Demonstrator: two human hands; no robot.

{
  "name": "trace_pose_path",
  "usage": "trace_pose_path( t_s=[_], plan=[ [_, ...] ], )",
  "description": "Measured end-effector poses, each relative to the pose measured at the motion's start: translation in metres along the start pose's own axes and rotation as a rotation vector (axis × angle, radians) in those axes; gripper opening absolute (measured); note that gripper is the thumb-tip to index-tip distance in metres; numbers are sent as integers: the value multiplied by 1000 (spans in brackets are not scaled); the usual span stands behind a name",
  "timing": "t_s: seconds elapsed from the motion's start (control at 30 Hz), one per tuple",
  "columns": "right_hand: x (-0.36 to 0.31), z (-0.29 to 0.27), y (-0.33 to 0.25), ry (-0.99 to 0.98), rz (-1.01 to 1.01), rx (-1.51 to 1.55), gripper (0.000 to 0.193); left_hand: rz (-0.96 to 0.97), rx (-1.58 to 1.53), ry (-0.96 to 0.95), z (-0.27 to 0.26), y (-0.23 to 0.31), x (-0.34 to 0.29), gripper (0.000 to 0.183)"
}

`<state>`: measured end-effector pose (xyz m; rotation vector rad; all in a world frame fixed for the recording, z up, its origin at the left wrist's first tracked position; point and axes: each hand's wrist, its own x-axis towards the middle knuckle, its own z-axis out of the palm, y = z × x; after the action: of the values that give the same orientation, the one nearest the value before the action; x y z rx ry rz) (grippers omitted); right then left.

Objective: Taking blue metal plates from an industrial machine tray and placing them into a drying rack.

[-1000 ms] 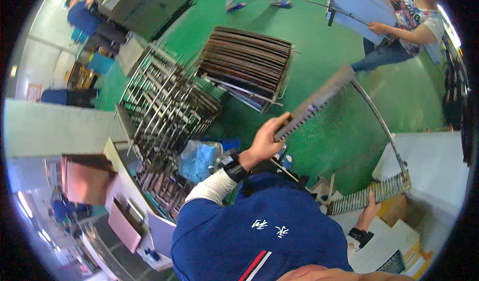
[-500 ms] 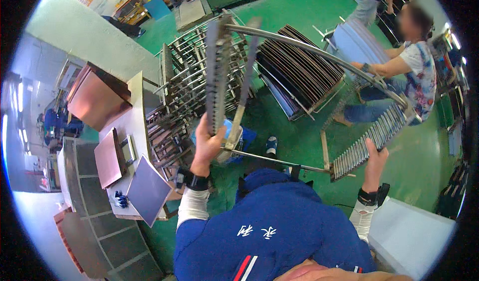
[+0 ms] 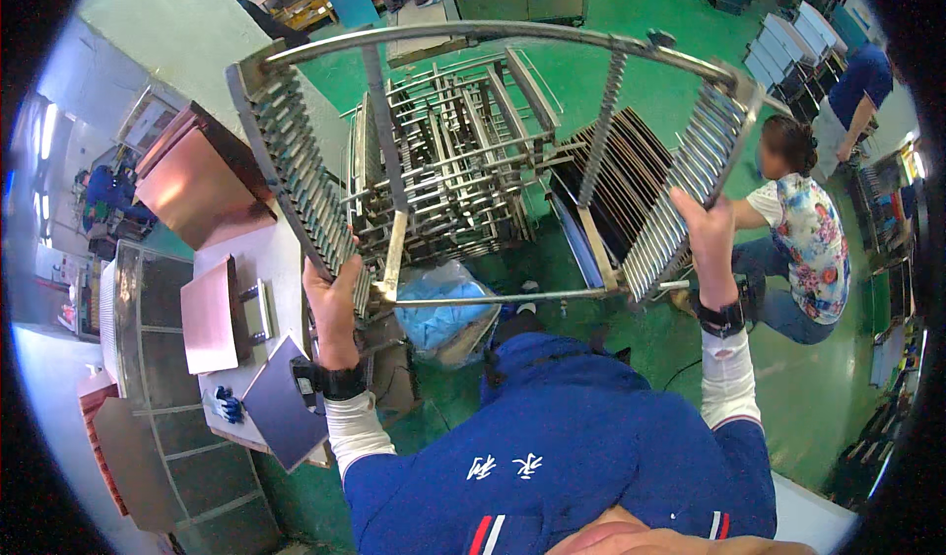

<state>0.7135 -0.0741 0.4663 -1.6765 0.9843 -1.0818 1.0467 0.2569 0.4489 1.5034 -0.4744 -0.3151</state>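
A metal slotted rack is held up in front of me, with rows of slats at its left and right ends joined by long rods. My left hand is closed around the near lower part of the left slatted side. On the opposite end, my right hand grips the outer edge of the right slatted side. No sheets sit in the rack, and the floor and other racks show through it. Below its near rod lies a light blue plastic bag.
Several similar racks are piled beyond. Dark sheets stand upright in another rack, with a person crouching to its right. At left, a table bears a copper-coloured sheet, a grey sheet and a glove.
The rack has swung from a slant to nearly level across my view, its left end moving left. Both hands have kept their hold and moved with it. My view has shifted.
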Motion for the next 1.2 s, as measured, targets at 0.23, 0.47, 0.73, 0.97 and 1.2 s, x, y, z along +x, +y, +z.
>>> trace_pose_path(
  t_s=[0.23, 0.47, 0.73, 0.97, 1.2],
  plan=[
    [126, 115, -22, -79, 22, 100, 22, 78, -28, 8, 2, -8, 127, 39],
    [212, 216, -6, -200, 23, 219, 21, -43, -72, -15, 17, -35, 226, 30],
    [285, 307, 54, -402, 144, 308, 28, -445, 67, -149, -11, -87, 337, 22],
    [264, 343, 134, -487, 163, -2, 43, -379, 457, -202, 2, -121, 363, 30],
    [228, 330, 154, -428, 92, -125, 43, -497, 493, -126, 5, -151, 372, 33]
  ],
)
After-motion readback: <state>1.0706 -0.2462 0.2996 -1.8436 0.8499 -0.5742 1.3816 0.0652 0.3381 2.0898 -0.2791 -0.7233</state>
